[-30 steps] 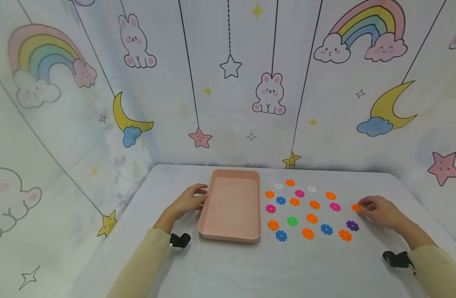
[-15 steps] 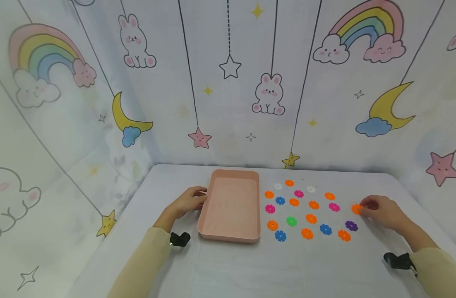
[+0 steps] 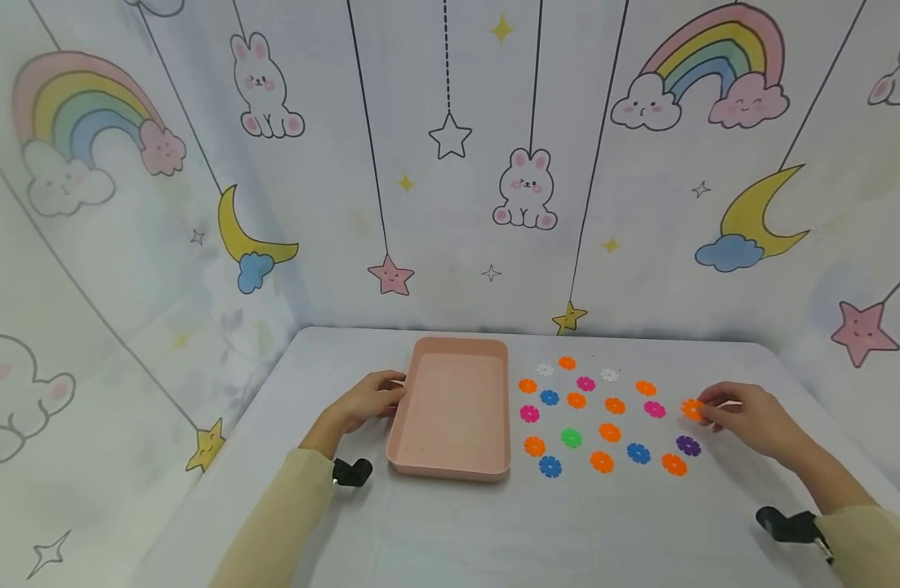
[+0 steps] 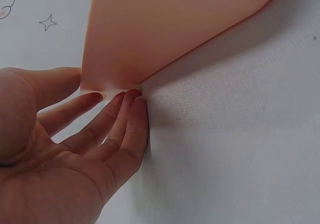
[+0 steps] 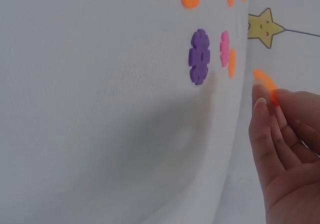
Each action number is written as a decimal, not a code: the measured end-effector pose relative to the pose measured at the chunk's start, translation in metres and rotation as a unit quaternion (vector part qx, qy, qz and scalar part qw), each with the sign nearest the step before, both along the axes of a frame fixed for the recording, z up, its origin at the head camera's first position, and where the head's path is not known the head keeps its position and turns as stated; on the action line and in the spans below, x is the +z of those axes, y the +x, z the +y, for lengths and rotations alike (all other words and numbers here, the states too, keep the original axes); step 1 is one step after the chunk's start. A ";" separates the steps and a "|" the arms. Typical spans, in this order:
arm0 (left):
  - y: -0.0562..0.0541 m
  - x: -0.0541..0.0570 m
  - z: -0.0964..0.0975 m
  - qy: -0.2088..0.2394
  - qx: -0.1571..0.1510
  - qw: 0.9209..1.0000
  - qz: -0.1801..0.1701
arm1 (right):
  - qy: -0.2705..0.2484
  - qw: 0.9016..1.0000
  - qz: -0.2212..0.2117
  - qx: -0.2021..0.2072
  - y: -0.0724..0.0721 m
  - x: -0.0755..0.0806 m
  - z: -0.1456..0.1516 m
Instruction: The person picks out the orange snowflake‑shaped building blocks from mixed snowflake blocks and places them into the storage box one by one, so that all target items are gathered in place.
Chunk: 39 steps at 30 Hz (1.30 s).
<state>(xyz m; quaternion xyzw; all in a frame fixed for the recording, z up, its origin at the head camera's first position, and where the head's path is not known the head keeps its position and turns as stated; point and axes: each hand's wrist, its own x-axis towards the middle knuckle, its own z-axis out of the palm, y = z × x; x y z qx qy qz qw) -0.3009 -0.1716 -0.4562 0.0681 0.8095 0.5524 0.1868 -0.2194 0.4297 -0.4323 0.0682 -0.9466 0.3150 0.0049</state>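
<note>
My right hand (image 3: 751,416) pinches an orange flower-shaped interlocking disc (image 3: 692,410) between thumb and fingertips. In the right wrist view this orange disc (image 5: 265,85) is held up off the tabletop, its lower part covered by the fingers. A purple disc (image 3: 688,446) lies on the table just in front of that hand. At the left, a shallow peach tray (image 3: 450,408) lies flat with nothing in it. My left hand (image 3: 365,402) touches the tray's left side with relaxed fingers; the left wrist view has its fingertips (image 4: 132,94) right at the tray's outer wall.
Several flat discs, among them a green disc (image 3: 571,438), a blue disc (image 3: 638,453), a pink disc (image 3: 654,409) and a white disc (image 3: 609,375), lie spread right of the tray on the white cloth (image 3: 450,531). A printed curtain (image 3: 318,204) hangs behind the table.
My right hand has taken the orange disc between its fingertips, raised it and shifted slightly left. The left hand stays at the tray. The head view has moved a little.
</note>
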 end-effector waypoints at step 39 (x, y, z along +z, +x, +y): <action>0.001 0.006 0.000 -0.016 -0.002 1.000 -0.006 | -0.134 0.981 -0.001 0.138 -0.019 0.032 -0.140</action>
